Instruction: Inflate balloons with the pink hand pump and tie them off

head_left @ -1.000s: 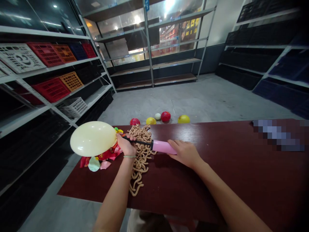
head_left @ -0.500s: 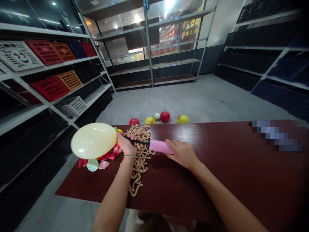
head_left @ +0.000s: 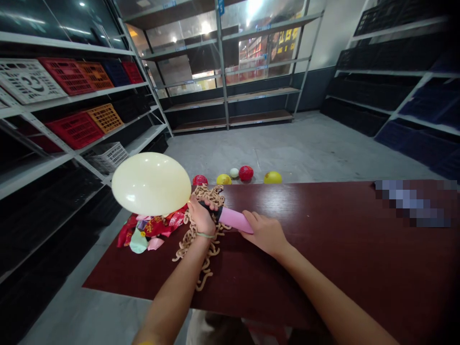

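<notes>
A pale yellow balloon [head_left: 151,184], inflated and rounded, sits at the left end of a hand balloon pump [head_left: 234,220] with a pink barrel and black parts. My left hand [head_left: 201,218] is closed around the pump's black end, with its thumb side at the balloon's neck. The neck itself is mostly hidden by the fingers. My right hand [head_left: 265,234] grips the pink barrel at its other end. Beneath the balloon lies a pile of uninflated balloons [head_left: 158,226] in red, pink and mint. Tan, curled strands [head_left: 183,247] spread under and beside my left hand.
All this is above a dark red-brown table [head_left: 305,268]. A blurred, pixelated item [head_left: 413,201] lies at its right end. Beyond the far edge, red balloons [head_left: 246,173] and yellow balloons [head_left: 273,178] rest on the floor. Shelving with crates [head_left: 75,129] stands at the left.
My left hand has moved right, towards my right hand, and the black rod has slid into the pink barrel. The balloon has grown larger and shifted up and right.
</notes>
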Available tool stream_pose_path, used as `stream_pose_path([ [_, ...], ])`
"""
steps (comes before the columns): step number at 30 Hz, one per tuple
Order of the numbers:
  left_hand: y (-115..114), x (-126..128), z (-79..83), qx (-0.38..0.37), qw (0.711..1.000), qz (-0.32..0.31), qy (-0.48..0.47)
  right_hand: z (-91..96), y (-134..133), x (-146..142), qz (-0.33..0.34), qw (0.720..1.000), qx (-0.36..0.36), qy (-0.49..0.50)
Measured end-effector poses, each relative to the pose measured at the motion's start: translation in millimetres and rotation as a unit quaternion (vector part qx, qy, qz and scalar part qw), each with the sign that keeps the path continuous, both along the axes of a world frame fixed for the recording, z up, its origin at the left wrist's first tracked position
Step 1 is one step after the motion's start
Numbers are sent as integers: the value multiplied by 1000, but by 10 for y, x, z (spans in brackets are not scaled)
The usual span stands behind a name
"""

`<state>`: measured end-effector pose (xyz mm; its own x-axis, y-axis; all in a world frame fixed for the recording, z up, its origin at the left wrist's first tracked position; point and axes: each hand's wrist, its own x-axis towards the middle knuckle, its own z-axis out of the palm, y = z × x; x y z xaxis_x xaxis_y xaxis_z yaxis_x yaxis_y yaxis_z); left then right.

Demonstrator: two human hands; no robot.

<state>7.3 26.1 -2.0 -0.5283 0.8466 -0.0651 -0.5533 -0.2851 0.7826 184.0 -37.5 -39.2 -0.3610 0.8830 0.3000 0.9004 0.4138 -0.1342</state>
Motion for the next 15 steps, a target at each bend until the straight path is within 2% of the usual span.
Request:
stream_pose_path([
  [3,48,-109,39,-9,1000,2,-14,0,62,105,17,1000,9,1],
  [9,134,-474,67,20,998,54,-25,9,176,390,27,998,45,-25],
  [12,130,-466,56,24,997,70,-23,-3,159,347,21,998,52,-31],
  [15,82,-302,55,3,998,62,-23,-10,99,196,18,999,33,-28],
])
